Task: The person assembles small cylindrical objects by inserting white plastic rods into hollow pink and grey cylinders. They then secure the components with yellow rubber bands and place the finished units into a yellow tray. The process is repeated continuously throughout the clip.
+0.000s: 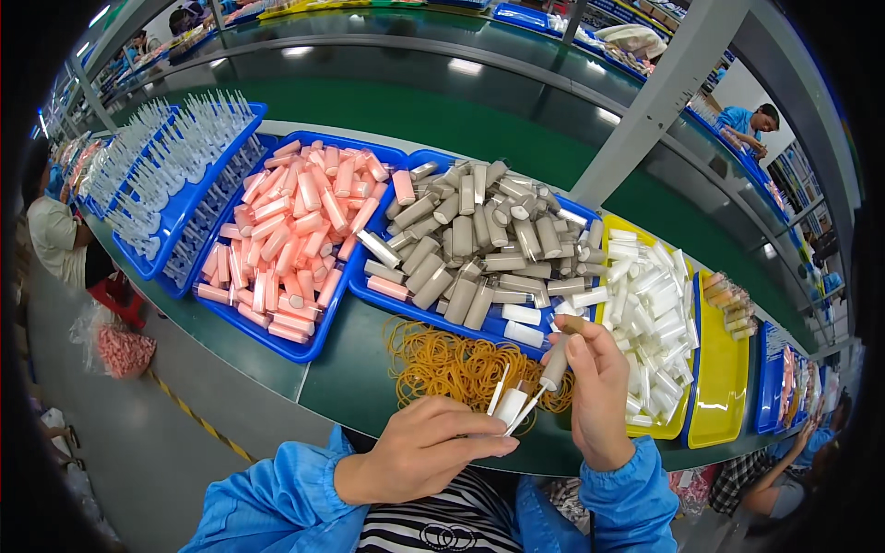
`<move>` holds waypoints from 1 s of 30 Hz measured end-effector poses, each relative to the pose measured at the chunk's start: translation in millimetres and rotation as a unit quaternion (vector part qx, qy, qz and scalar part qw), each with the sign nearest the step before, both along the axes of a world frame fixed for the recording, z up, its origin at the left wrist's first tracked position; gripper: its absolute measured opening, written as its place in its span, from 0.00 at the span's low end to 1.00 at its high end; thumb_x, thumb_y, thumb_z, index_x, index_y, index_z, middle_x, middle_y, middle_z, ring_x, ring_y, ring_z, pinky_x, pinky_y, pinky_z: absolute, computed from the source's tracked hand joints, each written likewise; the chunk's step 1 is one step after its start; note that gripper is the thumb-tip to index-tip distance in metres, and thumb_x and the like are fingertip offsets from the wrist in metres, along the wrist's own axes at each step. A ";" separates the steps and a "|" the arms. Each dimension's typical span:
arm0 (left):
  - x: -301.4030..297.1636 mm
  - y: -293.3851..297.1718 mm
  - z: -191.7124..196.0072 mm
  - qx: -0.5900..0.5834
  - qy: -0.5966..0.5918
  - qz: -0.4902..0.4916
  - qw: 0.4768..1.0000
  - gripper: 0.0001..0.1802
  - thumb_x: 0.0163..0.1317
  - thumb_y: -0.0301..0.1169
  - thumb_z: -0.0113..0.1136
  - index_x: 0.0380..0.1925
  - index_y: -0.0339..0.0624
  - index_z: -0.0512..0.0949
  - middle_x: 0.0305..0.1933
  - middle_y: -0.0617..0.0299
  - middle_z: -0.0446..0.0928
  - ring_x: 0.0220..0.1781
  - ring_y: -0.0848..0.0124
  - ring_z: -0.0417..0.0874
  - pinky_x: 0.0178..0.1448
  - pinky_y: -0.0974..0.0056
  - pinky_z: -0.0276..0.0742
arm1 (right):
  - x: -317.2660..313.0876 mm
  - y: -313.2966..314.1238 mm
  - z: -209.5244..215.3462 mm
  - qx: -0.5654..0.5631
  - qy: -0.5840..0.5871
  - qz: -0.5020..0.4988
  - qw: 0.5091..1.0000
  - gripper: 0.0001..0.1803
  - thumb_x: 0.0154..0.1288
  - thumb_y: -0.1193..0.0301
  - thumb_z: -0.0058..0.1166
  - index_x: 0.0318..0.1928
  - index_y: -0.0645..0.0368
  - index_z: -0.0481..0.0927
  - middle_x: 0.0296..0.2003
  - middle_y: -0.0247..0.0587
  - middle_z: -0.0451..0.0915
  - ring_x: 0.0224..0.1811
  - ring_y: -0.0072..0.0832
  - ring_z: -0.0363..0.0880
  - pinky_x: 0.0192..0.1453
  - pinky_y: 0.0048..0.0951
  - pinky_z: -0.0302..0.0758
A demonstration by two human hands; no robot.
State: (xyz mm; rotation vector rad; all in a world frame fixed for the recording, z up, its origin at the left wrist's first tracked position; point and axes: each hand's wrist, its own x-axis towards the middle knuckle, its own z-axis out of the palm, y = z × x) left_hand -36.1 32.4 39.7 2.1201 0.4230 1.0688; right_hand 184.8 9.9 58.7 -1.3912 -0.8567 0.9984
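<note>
My left hand (419,452) is closed, thumb and fingers pinching a short white tube (511,405) and thin white sticks (499,389) that point up from the fingertips. To its right, my right hand (597,392) grips a small grey tube (555,365) between thumb and fingers. One white stick (529,406) reaches from the left fingertips toward the lower end of that grey tube; whether it enters the tube I cannot tell. Just beyond both hands lies a heap of tan rubber bands (429,361) on the dark green table (355,392).
Blue trays hold pink tubes (300,207) and grey tubes (479,226). White tubes (659,313) fill a yellow tray; another yellow tray (719,396) holds small bundles (730,304). Thin white sticks (184,147) stand in stacked blue trays. A grey post (650,120) rises behind. Other people work nearby.
</note>
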 end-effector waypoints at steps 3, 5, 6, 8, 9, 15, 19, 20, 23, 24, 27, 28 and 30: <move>-1.8 -0.5 -1.7 0.001 0.006 0.004 1.000 0.22 0.50 0.20 0.66 0.48 0.46 0.84 0.49 0.64 0.81 0.44 0.64 0.80 0.46 0.62 0.76 | 0.9 1.2 1.4 -0.002 0.010 0.003 1.000 0.18 0.73 0.65 0.52 0.55 0.65 0.75 0.43 0.41 0.79 0.42 0.23 0.78 0.49 0.26 0.75; -1.7 0.5 -2.5 0.004 0.014 0.006 1.000 0.22 0.50 0.20 0.66 0.48 0.46 0.84 0.49 0.64 0.81 0.44 0.64 0.80 0.46 0.62 0.77 | 0.2 0.4 2.9 -0.008 0.013 0.013 1.000 0.17 0.72 0.68 0.54 0.55 0.66 0.76 0.43 0.40 0.80 0.42 0.22 0.78 0.50 0.25 0.74; -1.4 1.3 -2.2 0.002 0.014 0.006 1.000 0.22 0.50 0.19 0.66 0.48 0.45 0.84 0.49 0.64 0.81 0.44 0.64 0.80 0.46 0.62 0.77 | -1.8 -0.8 3.7 -0.009 0.009 0.023 1.000 0.16 0.71 0.69 0.55 0.55 0.66 0.77 0.43 0.39 0.81 0.43 0.20 0.78 0.51 0.23 0.73; -1.1 2.4 -1.1 -0.002 0.014 0.008 1.000 0.22 0.49 0.19 0.65 0.47 0.44 0.84 0.49 0.64 0.81 0.44 0.64 0.80 0.46 0.62 0.77 | -3.7 -4.1 3.6 -0.010 -0.011 0.044 0.999 0.15 0.70 0.72 0.57 0.54 0.66 0.78 0.44 0.38 0.81 0.43 0.18 0.77 0.52 0.21 0.72; -1.2 3.0 -2.2 0.007 0.008 0.009 1.000 0.21 0.49 0.19 0.66 0.47 0.44 0.84 0.49 0.63 0.80 0.44 0.63 0.80 0.45 0.62 0.77 | -4.4 -6.3 3.1 -0.008 -0.026 0.055 0.998 0.15 0.69 0.73 0.57 0.54 0.66 0.78 0.44 0.38 0.80 0.43 0.18 0.77 0.51 0.20 0.72; 5.2 5.8 -20.4 0.047 -0.082 0.073 0.993 0.21 0.51 0.23 0.71 0.47 0.42 0.79 0.48 0.56 0.79 0.41 0.60 0.83 0.40 0.60 0.78 | -34.4 -27.4 -7.4 0.086 -0.082 0.046 0.992 0.18 0.62 0.74 0.62 0.52 0.65 0.77 0.47 0.41 0.77 0.47 0.28 0.80 0.74 0.47 0.53; -4.5 6.1 -26.0 0.031 -0.080 0.103 0.991 0.21 0.51 0.26 0.73 0.47 0.43 0.80 0.48 0.56 0.80 0.41 0.61 0.84 0.40 0.61 0.78 | -44.9 -31.0 -12.5 0.148 -0.085 0.028 0.985 0.18 0.62 0.76 0.61 0.53 0.64 0.77 0.46 0.45 0.79 0.50 0.35 0.79 0.72 0.43 0.57; -8.3 6.6 -25.9 0.035 -0.077 0.094 0.992 0.21 0.51 0.27 0.73 0.47 0.43 0.80 0.48 0.57 0.81 0.41 0.62 0.84 0.39 0.62 0.77 | -44.3 -29.8 -12.2 0.157 -0.126 0.051 0.978 0.19 0.64 0.71 0.59 0.54 0.64 0.75 0.47 0.45 0.77 0.46 0.32 0.79 0.71 0.42 0.59; -16.0 6.2 -23.8 0.073 -0.073 0.101 0.989 0.21 0.50 0.29 0.75 0.45 0.46 0.82 0.43 0.60 0.84 0.37 0.66 0.85 0.36 0.65 0.76 | -45.7 -20.3 0.1 0.178 -0.196 0.105 0.959 0.22 0.71 0.60 0.54 0.55 0.65 0.72 0.48 0.46 0.75 0.41 0.29 0.79 0.66 0.38 0.66; -18.9 5.2 -25.4 0.083 -0.078 0.114 0.987 0.20 0.50 0.29 0.75 0.45 0.46 0.83 0.43 0.60 0.84 0.37 0.66 0.85 0.36 0.65 0.76 | -43.8 -11.6 9.2 0.177 -0.237 0.143 0.944 0.19 0.68 0.65 0.56 0.53 0.64 0.74 0.47 0.46 0.76 0.44 0.33 0.78 0.66 0.39 0.65; -28.5 7.6 -31.6 0.097 -0.084 0.149 0.980 0.19 0.49 0.28 0.75 0.43 0.46 0.84 0.42 0.61 0.83 0.34 0.68 0.83 0.34 0.67 0.74 | -39.7 27.3 30.5 0.161 -0.338 0.205 0.904 0.15 0.61 0.76 0.58 0.49 0.63 0.80 0.43 0.46 0.80 0.52 0.45 0.74 0.61 0.38 0.67; -32.3 9.3 -34.9 0.097 -0.071 0.168 0.979 0.19 0.49 0.28 0.75 0.44 0.47 0.84 0.41 0.61 0.83 0.33 0.68 0.82 0.33 0.67 0.73 | -41.4 41.0 32.7 0.172 -0.381 0.204 0.886 0.15 0.61 0.75 0.59 0.49 0.62 0.80 0.42 0.45 0.80 0.51 0.44 0.74 0.60 0.38 0.67; -44.3 11.8 -43.8 0.097 -0.038 0.216 0.971 0.20 0.49 0.27 0.75 0.45 0.47 0.83 0.40 0.62 0.83 0.31 0.68 0.81 0.32 0.67 0.73 | -48.9 75.5 25.9 0.197 -0.456 0.210 0.842 0.15 0.61 0.74 0.59 0.49 0.61 0.80 0.41 0.44 0.80 0.50 0.42 0.74 0.59 0.38 0.66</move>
